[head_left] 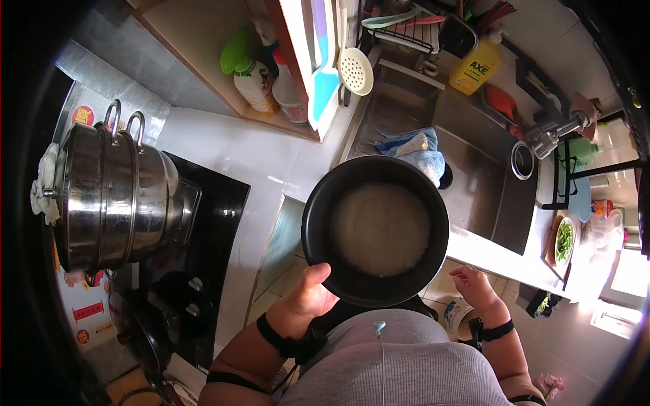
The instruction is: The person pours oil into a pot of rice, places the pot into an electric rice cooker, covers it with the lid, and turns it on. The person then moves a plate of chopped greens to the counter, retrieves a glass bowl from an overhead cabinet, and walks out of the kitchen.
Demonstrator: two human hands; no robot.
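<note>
A black rice cooker inner pot (pixel 318 223) is in front of my body, with pale, cloudy contents (pixel 382 230) that look like rice in water. My left hand (pixel 313 291) grips its near left rim, thumb on top and the other fingers hidden beneath. To the right of the pot and apart from it, my right hand (pixel 474 285) has its fingers curled in, with nothing visible in them. Beyond the pot lies the steel sink (pixel 467 183), where a blue and white cloth (pixel 423 159) rests by the near edge.
A steel steamer pot (pixel 115 199) stands on the black stove (pixel 210 210) at left. A yellow soap bottle (pixel 477 64) and a faucet (pixel 548 139) are behind the sink. A plate of chopped greens (pixel 563 240) sits at right. Utensils hang beside the open cabinet (pixel 203 54).
</note>
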